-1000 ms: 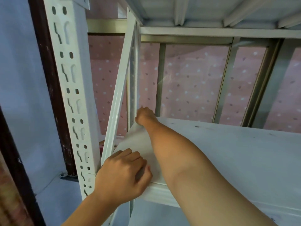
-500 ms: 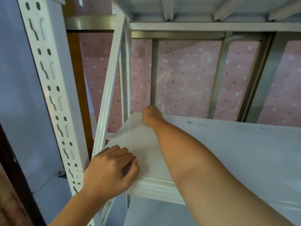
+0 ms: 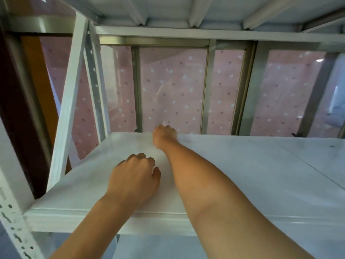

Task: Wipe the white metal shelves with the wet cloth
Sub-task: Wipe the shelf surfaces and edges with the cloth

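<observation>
Much of what mattered was hard to read. Your right hand (image 3: pixel 164 135) was stretched to the far edge of the white shelf (image 3: pixel 242 174), curled into a loose fist with its fingers folded down and out of sight, so I could not tell what it held; only a faint pale smudge showed at the knuckles, and no wet cloth could be made out for certain anywhere. Your left hand (image 3: pixel 133 179) lay knuckles-up on the shelf near the front edge, fingers bent under, thumb tucked beside them, and whether it pinched anything was hidden beneath the palm. A thin, pale sheet (image 3: pixel 97 176) seemed to cover the left part of the shelf under both hands, though its edges blended into the white metal. The perforated front post (image 3: pixel 14 227) was blurred and cut off at the lower left, and the shelf above (image 3: pixel 168 10) showed only its ribbed underside. Compared with half a second earlier, your right hand had slid rightward along the back edge, away from the slanted brace (image 3: pixel 65 109), and your left hand had moved from the front left corner onto the shelf surface, closer to your right forearm. The view had also shifted, with more of the shelf top showing.
</observation>
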A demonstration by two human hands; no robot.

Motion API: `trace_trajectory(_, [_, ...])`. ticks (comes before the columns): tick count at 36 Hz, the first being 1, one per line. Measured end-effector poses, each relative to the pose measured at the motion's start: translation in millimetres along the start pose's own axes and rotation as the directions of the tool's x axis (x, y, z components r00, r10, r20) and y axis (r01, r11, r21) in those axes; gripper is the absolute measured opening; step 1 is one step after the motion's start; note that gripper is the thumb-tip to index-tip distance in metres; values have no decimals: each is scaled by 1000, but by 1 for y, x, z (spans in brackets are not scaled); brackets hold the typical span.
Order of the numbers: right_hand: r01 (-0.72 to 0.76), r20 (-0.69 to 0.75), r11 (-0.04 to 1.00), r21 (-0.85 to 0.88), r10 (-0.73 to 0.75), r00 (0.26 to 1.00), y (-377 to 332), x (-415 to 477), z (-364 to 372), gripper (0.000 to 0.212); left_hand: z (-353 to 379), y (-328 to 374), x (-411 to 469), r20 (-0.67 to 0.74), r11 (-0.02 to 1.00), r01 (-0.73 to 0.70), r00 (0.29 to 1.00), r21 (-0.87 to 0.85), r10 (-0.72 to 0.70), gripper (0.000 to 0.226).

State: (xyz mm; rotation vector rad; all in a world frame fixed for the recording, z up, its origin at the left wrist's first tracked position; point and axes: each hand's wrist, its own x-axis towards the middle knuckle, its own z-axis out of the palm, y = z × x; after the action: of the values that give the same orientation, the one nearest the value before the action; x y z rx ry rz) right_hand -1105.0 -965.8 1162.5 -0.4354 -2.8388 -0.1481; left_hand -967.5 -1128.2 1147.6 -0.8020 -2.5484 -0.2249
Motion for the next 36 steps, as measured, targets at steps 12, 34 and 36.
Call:
trace_trajectory(12, [40,2,997,-65,-40,999,76,-13,1,45,16,84,11,-25,998,11,1000,-62,-12,29])
trace_trajectory(34, [74,-59,990,-117,-81,995,222,-58,1,34,25,231,23,2,999,36,999,-13,-36,29])
trace_trajectory(36, [71,-68,992,-105,-79,995,230,-61,0,34,24,239,25,9,1000,27,1000,-12,-27,29])
